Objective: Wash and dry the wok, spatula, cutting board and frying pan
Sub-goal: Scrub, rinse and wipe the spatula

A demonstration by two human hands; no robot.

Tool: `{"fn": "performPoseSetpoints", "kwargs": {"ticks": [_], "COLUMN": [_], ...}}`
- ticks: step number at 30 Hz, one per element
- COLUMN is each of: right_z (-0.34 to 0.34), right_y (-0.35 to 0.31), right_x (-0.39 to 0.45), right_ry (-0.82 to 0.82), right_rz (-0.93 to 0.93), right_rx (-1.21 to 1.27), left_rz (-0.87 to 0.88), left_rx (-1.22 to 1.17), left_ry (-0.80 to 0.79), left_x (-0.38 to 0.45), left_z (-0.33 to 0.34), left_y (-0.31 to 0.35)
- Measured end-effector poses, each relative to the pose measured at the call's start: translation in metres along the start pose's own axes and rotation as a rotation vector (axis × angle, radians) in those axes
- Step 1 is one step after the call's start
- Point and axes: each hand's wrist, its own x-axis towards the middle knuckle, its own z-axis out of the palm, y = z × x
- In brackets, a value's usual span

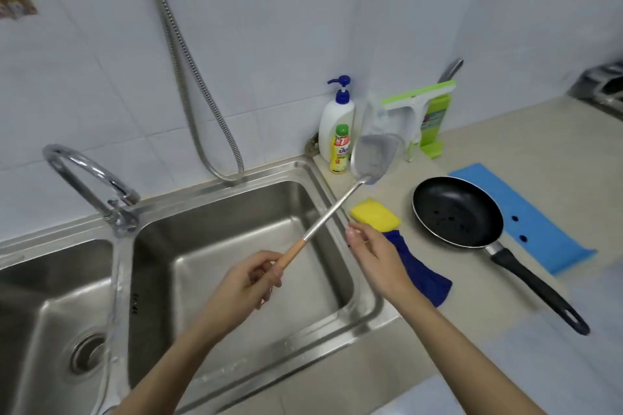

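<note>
My left hand grips the wooden handle of a steel spatula. The spatula's blade is raised over the counter to the right of the sink. My right hand hovers by the sink's right rim, fingers relaxed, just in front of a yellow sponge and over a dark blue cloth. A black frying pan lies on the counter to the right, its handle pointing toward me. A blue cutting board lies flat behind the pan. No wok is in view.
A curved tap runs water into the left basin. A shower hose hangs on the tiled wall. Behind the spatula stand a white pump bottle, a small yellow bottle and a green-and-white squeegee. A stove corner shows far right.
</note>
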Motion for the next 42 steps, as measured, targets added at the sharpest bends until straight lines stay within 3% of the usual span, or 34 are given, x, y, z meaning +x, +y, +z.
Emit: {"fn": "performPoseSetpoints", "kwargs": {"ticks": [2,6,10,21,33,42], "right_z": [-0.003,-0.052,-0.123,-0.297,-0.534,-0.691], "right_y": [-0.029,-0.029,0.007,0.131,0.272,0.377], "right_x": [-0.001,-0.019,-0.066,-0.221,-0.282,-0.224], "right_ry": [0.094,0.387,0.545,0.947,1.083,1.126], "right_rz": [0.122,0.258,0.364,0.402,0.469,0.506], "right_rx": [0.323,0.631,0.586,0.686,0.759,0.772], "left_rz": [0.098,0.263,0.312,0.475,0.608,0.581], "left_rx": [0.043,0.135,0.274,0.236,0.434,0.394], "left_ry": [-0.136,-0.288,-0.643,-1.024,-1.203,-1.286], "left_x": [0.014,0.043,0.063,0.067,0.089,0.192], "left_z": [0.016,0.059,0.120,0.358,0.642,0.814], "left_y": [0.017,0.058,0.089,0.172,0.303,0.360]}}
